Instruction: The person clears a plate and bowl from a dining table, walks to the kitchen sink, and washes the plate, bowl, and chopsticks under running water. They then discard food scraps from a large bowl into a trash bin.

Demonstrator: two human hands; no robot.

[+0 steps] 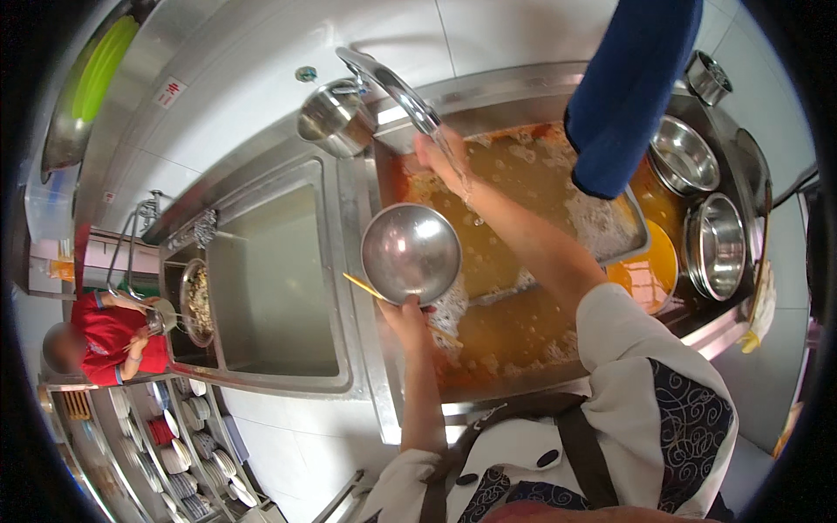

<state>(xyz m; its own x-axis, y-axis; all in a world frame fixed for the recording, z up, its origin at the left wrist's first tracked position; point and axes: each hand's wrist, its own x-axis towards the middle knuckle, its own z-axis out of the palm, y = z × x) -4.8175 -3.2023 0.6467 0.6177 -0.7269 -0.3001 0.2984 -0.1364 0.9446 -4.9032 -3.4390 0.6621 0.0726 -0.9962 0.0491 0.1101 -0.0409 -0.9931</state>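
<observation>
In my left hand is a round steel bowl, gripped at its near rim with the thumb over the edge. A thin yellowish stick, like a chopstick, passes under that hand; whether the fingers hold it is hidden. My right hand is blurred beneath the chrome faucet, thumb apart from the fingers and nothing visible in it. Running water falls over the hand and wrist. Below both arms, a steel sink holds cloudy brownish water with foam and orange grease.
A second basin of greyish water lies left, with a steel pot behind. Steel bowls stack at right beside an orange round dish. Dark blue cloth hangs in from above. A person in red works at far left.
</observation>
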